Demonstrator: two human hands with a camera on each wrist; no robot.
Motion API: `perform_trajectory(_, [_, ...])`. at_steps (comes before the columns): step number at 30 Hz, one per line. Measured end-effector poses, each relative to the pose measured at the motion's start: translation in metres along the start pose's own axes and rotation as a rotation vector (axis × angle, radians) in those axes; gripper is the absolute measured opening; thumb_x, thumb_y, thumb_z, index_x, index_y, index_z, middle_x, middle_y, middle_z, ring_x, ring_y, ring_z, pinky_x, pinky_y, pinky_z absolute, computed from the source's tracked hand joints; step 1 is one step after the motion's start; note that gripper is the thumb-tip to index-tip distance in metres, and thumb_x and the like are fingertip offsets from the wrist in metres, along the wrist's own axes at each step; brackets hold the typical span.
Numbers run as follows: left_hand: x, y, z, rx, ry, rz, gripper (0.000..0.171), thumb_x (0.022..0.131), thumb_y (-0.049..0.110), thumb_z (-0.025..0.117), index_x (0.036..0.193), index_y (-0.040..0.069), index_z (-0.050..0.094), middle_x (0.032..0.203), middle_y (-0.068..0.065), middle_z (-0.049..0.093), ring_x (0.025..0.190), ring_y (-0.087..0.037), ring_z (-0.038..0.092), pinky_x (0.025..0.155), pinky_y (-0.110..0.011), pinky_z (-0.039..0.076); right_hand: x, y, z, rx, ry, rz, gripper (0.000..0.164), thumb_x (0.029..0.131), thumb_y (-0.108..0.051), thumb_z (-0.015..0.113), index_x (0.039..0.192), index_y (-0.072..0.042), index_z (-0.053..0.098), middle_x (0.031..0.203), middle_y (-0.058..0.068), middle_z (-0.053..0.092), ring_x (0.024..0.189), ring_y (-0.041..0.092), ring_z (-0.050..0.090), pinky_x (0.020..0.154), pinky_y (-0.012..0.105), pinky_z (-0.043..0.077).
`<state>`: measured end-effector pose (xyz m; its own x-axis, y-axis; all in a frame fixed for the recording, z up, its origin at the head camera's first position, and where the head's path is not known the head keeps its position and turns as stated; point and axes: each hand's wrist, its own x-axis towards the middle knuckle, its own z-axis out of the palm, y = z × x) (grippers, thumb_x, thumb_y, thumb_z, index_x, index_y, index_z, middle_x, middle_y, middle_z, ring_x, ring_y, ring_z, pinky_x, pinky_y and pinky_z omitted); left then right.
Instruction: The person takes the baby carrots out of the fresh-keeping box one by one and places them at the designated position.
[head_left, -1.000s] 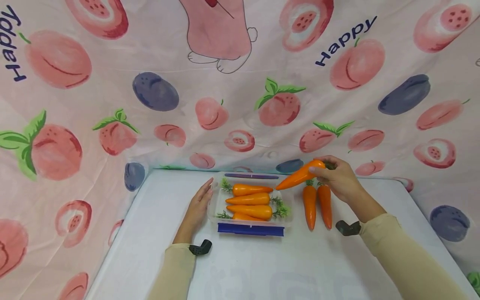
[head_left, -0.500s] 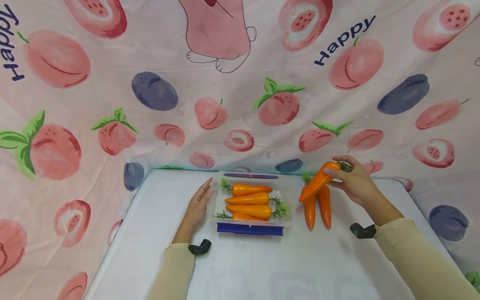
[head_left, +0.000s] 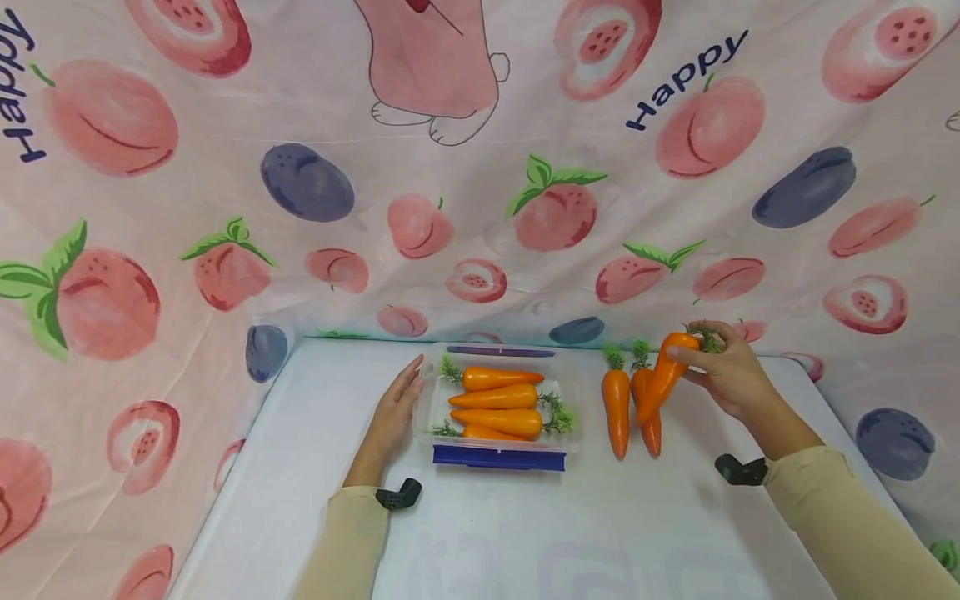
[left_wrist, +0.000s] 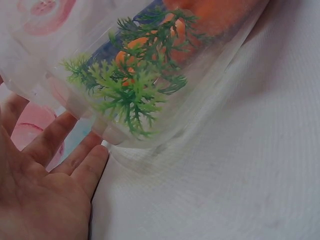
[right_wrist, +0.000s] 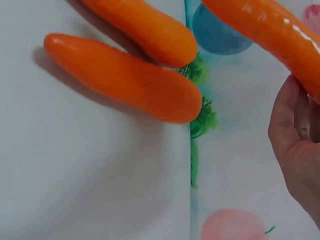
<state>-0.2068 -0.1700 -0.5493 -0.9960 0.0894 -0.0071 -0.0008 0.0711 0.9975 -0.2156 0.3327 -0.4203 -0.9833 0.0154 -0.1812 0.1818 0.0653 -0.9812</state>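
Note:
My right hand point(head_left: 731, 371) pinches an orange carrot point(head_left: 666, 375) near its leafy top, tip pointing down and left. In the right wrist view this carrot point(right_wrist: 270, 30) hangs above the table, apart from two carrots lying there. One of those, the left carrot point(head_left: 617, 412), is in full sight; the other carrot point(head_left: 651, 429) is partly hidden behind the held one. My left hand point(head_left: 393, 417) rests with fairly straight fingers against the left wall of a clear plastic container point(head_left: 573, 387). Inside it several carrots point(head_left: 498, 397) lie side by side with green tops point(left_wrist: 132, 95).
A blue clip flap point(head_left: 498, 457) hangs folded out along the container's near side, and another clip point(head_left: 501, 352) is on the far side. The white table point(head_left: 480, 533) ends at a fruit-print cloth point(head_left: 480, 208) hanging behind it.
My right hand has carried the carrot right and slightly down, away from the container, to over the rightmost lying carrot. The left hand and the container stay in place.

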Motion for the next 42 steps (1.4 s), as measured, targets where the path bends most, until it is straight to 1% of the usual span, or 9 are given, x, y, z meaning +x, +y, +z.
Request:
perform_trajectory(3, [0.000,0.000,0.000,-0.004,0.001,-0.004,0.050,0.109,0.036,0.048,0.158,0.028,0.040,0.164,-0.011,0.036,0.154,-0.031,0.030,0.127,-0.053,0.024,0.000,0.003,-0.005,0.038,0.001,0.010,0.086,0.092,-0.015,0.077,0.153,-0.012,0.018,0.123,-0.004,0.049,0.105,0.007,0.060,0.078,0.020,0.061])
perform_trajectory(7, [0.000,0.000,0.000,-0.023,0.001,-0.006,0.049,0.109,0.034,0.048,0.157,0.028,0.040,0.164,-0.012,0.036,0.153,-0.032,0.032,0.126,-0.054,0.025,0.001,0.008,-0.012,0.107,0.005,0.025,0.063,0.094,-0.012,0.074,0.136,-0.020,0.029,0.118,-0.005,0.055,0.099,0.007,0.065,0.079,0.020,0.060])
perform_trajectory(9, [0.000,0.000,0.001,-0.027,0.001,-0.003,0.049,0.109,0.033,0.048,0.157,0.028,0.041,0.163,-0.013,0.037,0.152,-0.032,0.033,0.126,-0.054,0.025,0.002,0.010,-0.015,0.105,0.016,0.048,0.059,0.095,-0.015,0.074,0.134,-0.019,0.031,0.116,-0.006,0.055,0.097,0.006,0.066,0.079,0.019,0.060])
perform_trajectory(12, [0.000,0.000,0.001,-0.023,0.003,-0.005,0.049,0.108,0.034,0.049,0.156,0.030,0.042,0.163,-0.012,0.038,0.152,-0.032,0.034,0.126,-0.053,0.026,0.003,0.014,-0.021,0.045,0.031,0.099,0.077,0.094,-0.026,0.075,0.151,-0.011,0.025,0.116,-0.009,0.054,0.097,0.004,0.064,0.078,0.016,0.058])
perform_trajectory(15, [0.000,0.001,0.001,-0.018,0.004,-0.006,0.050,0.108,0.038,0.050,0.156,0.031,0.042,0.163,-0.012,0.038,0.152,-0.032,0.033,0.126,-0.053,0.025,0.004,0.017,-0.026,-0.007,0.033,0.144,0.094,0.093,-0.034,0.076,0.158,-0.003,0.016,0.116,-0.010,0.054,0.099,0.004,0.062,0.079,0.015,0.057])
perform_trajectory(25, [0.000,0.000,0.000,-0.032,-0.009,-0.011,0.049,0.109,0.034,0.048,0.157,0.029,0.040,0.165,-0.012,0.035,0.154,-0.033,0.030,0.126,-0.054,0.023,0.005,0.035,-0.038,-0.047,0.048,0.224,0.101,0.091,-0.042,0.077,0.161,-0.005,0.015,0.106,-0.015,0.058,0.092,0.003,0.064,0.078,0.020,0.059])
perform_trajectory(33, [0.000,0.001,0.001,-0.041,-0.006,-0.007,0.050,0.109,0.032,0.048,0.158,0.027,0.040,0.165,-0.013,0.034,0.153,-0.034,0.031,0.126,-0.054,0.024,0.008,0.050,-0.044,-0.091,0.068,0.243,0.106,0.086,-0.049,0.078,0.163,-0.007,0.018,0.119,-0.011,0.048,0.102,0.007,0.057,0.077,0.020,0.060])
perform_trajectory(38, [0.000,0.002,0.001,-0.031,0.000,-0.003,0.050,0.109,0.032,0.048,0.158,0.025,0.040,0.164,-0.013,0.036,0.152,-0.034,0.032,0.126,-0.054,0.024,0.010,0.057,-0.043,-0.111,0.077,0.252,0.108,0.085,-0.053,0.077,0.163,-0.006,0.018,0.116,-0.012,0.051,0.102,0.008,0.056,0.076,0.020,0.060])
perform_trajectory(42, [-0.001,0.001,0.001,-0.029,0.000,-0.002,0.050,0.109,0.034,0.048,0.158,0.026,0.040,0.164,-0.013,0.036,0.152,-0.034,0.032,0.126,-0.054,0.025,0.014,0.062,-0.040,-0.161,0.069,0.238,0.105,0.087,-0.054,0.075,0.161,-0.002,0.021,0.115,-0.013,0.053,0.103,0.008,0.056,0.088,0.029,0.061])
